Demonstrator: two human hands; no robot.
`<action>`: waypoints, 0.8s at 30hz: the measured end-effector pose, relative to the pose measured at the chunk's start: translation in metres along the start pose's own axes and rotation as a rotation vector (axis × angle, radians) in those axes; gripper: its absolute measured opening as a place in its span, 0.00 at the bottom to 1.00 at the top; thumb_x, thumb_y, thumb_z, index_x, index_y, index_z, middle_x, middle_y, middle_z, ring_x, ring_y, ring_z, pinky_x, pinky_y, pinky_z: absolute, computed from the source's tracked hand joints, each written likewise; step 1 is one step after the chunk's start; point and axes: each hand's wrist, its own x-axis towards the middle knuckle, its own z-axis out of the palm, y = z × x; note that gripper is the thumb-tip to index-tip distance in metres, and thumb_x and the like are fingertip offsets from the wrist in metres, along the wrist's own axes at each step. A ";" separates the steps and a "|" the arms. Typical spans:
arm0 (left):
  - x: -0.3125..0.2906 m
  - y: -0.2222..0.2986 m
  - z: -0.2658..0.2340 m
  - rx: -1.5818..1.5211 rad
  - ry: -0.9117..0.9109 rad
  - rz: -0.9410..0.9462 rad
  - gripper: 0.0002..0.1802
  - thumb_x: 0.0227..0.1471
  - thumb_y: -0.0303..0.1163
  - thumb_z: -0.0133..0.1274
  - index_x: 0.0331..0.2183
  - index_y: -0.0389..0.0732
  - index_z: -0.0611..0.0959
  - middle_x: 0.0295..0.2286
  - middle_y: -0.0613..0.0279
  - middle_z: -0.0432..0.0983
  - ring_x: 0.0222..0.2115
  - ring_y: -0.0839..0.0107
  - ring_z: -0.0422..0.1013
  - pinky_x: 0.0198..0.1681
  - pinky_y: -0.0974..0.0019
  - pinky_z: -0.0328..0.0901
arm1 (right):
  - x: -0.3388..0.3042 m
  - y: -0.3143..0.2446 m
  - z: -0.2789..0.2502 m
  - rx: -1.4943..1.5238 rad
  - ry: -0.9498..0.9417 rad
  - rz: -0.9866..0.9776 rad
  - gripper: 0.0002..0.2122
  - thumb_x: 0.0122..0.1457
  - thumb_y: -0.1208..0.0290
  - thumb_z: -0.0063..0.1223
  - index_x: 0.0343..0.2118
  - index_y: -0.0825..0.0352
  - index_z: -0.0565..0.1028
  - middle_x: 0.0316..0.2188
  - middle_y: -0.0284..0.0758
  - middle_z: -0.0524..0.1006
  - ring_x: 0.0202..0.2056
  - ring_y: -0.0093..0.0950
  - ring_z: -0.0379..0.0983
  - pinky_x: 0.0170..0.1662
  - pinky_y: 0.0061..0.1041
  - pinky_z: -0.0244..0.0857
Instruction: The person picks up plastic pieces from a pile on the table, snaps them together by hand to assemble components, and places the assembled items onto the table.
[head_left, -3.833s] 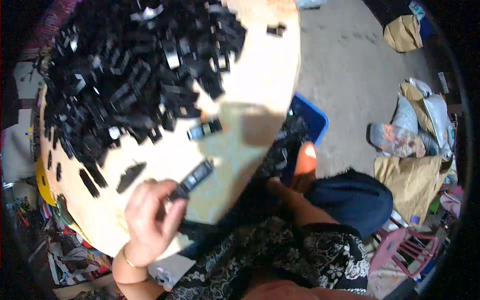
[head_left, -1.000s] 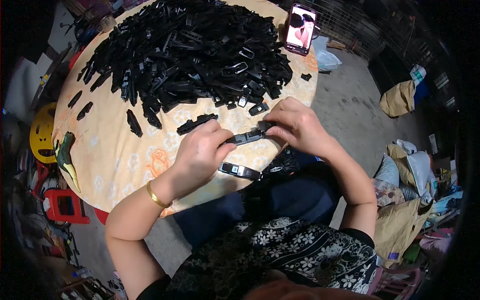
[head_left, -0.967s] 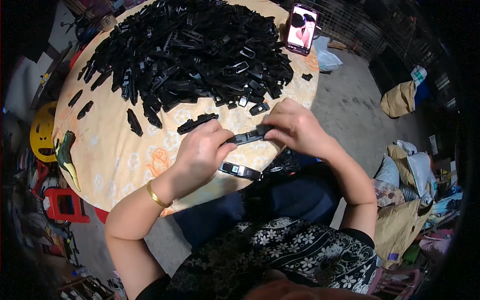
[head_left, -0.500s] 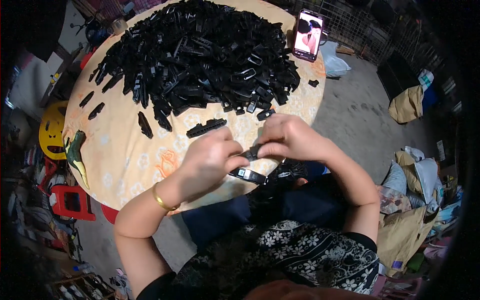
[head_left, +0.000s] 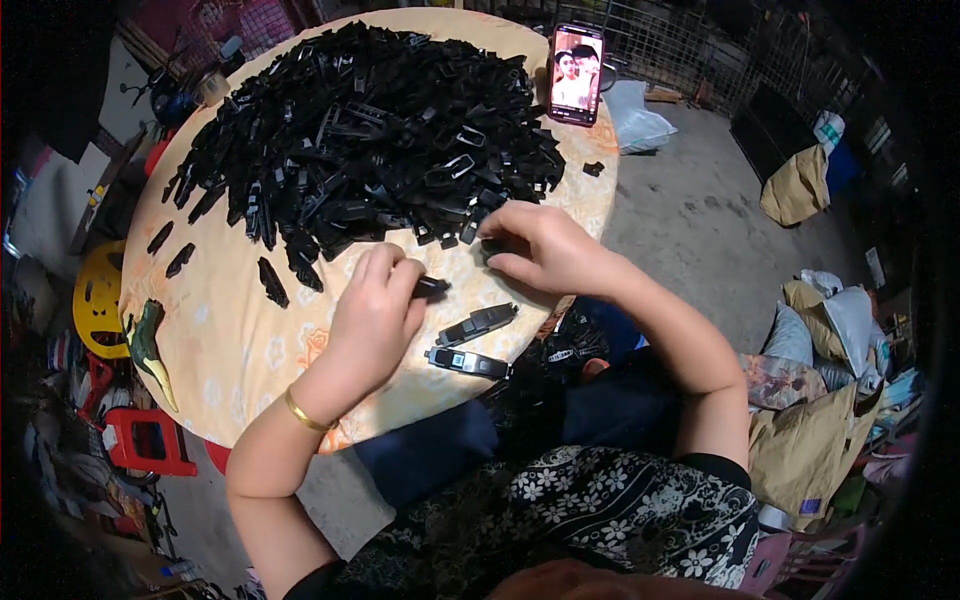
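My left hand (head_left: 368, 322) is over the cloth-covered round table, its fingers closed on a black plastic part (head_left: 432, 287) whose end sticks out past the fingertips. At the near edge of the heap of black plastic parts (head_left: 370, 130), my right hand (head_left: 548, 250) has thumb and forefinger around a small dark plastic piece (head_left: 492, 246), mostly hidden by the fingers. Between my hands and the table's near edge lie two long black plastic pieces: an upper one (head_left: 478, 325) slanting up to the right, and a lower one (head_left: 467, 363) with a pale grey patch.
A phone (head_left: 576, 75) showing a picture stands at the table's far right. Several stray black parts (head_left: 272, 283) lie left of the heap. A green and yellow curved object (head_left: 148, 350) rests at the left rim. Below the near edge is a dark pile of parts (head_left: 570, 345).
My hands have moved apart from the near edge. A second long black piece now lies beside the first. The left hand has taken a part; the right has moved to the heap's edge.
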 end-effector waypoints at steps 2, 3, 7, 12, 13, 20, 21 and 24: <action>-0.001 0.002 0.002 -0.048 -0.005 0.088 0.18 0.38 0.19 0.57 0.37 0.37 0.74 0.37 0.50 0.67 0.39 0.53 0.67 0.43 0.58 0.66 | -0.002 -0.005 0.000 0.116 -0.017 0.014 0.13 0.48 0.75 0.60 0.38 0.69 0.76 0.32 0.40 0.75 0.35 0.36 0.73 0.38 0.29 0.68; -0.001 0.002 0.004 -0.096 -0.009 0.174 0.19 0.38 0.20 0.57 0.37 0.37 0.74 0.37 0.50 0.67 0.40 0.52 0.67 0.43 0.58 0.66 | -0.003 -0.005 0.000 0.232 -0.036 0.026 0.14 0.49 0.75 0.60 0.39 0.69 0.76 0.32 0.40 0.75 0.35 0.35 0.74 0.38 0.28 0.68; 0.002 -0.001 0.001 -0.186 -0.170 0.228 0.15 0.41 0.17 0.53 0.36 0.35 0.76 0.37 0.52 0.69 0.39 0.54 0.69 0.42 0.59 0.67 | -0.015 0.015 -0.010 -0.190 -0.053 -0.130 0.12 0.46 0.73 0.63 0.35 0.69 0.78 0.30 0.39 0.76 0.35 0.37 0.73 0.40 0.33 0.68; 0.003 -0.009 -0.011 -0.257 -0.183 0.044 0.11 0.43 0.18 0.53 0.34 0.34 0.76 0.32 0.52 0.70 0.34 0.54 0.70 0.38 0.60 0.67 | -0.017 0.011 -0.015 -0.254 -0.141 -0.049 0.12 0.46 0.71 0.63 0.34 0.68 0.79 0.29 0.39 0.76 0.37 0.39 0.72 0.41 0.34 0.67; 0.003 -0.004 -0.011 -0.266 -0.108 -0.026 0.09 0.44 0.20 0.54 0.33 0.33 0.76 0.30 0.52 0.71 0.32 0.54 0.70 0.37 0.61 0.67 | -0.017 0.010 -0.014 -0.304 -0.090 -0.075 0.12 0.46 0.71 0.63 0.34 0.68 0.78 0.30 0.39 0.76 0.36 0.39 0.72 0.40 0.34 0.67; -0.005 0.004 0.009 -0.198 -0.110 -0.152 0.14 0.40 0.29 0.63 0.31 0.34 0.79 0.28 0.51 0.71 0.31 0.53 0.68 0.36 0.57 0.64 | -0.007 -0.002 -0.006 -0.164 0.068 -0.257 0.11 0.47 0.72 0.63 0.34 0.68 0.78 0.30 0.38 0.76 0.34 0.38 0.72 0.37 0.34 0.67; -0.005 0.005 0.008 -0.194 -0.110 -0.157 0.14 0.40 0.29 0.63 0.31 0.34 0.79 0.28 0.51 0.71 0.31 0.53 0.68 0.36 0.57 0.64 | -0.004 -0.004 -0.002 -0.133 0.059 -0.303 0.11 0.46 0.72 0.63 0.34 0.68 0.78 0.30 0.38 0.76 0.34 0.38 0.71 0.37 0.33 0.66; -0.005 0.005 0.007 -0.264 -0.111 -0.213 0.13 0.41 0.28 0.62 0.31 0.34 0.80 0.28 0.51 0.72 0.31 0.53 0.69 0.36 0.57 0.65 | -0.003 -0.007 0.007 -0.190 -0.027 -0.300 0.11 0.45 0.72 0.63 0.33 0.67 0.79 0.28 0.36 0.75 0.33 0.36 0.71 0.37 0.33 0.65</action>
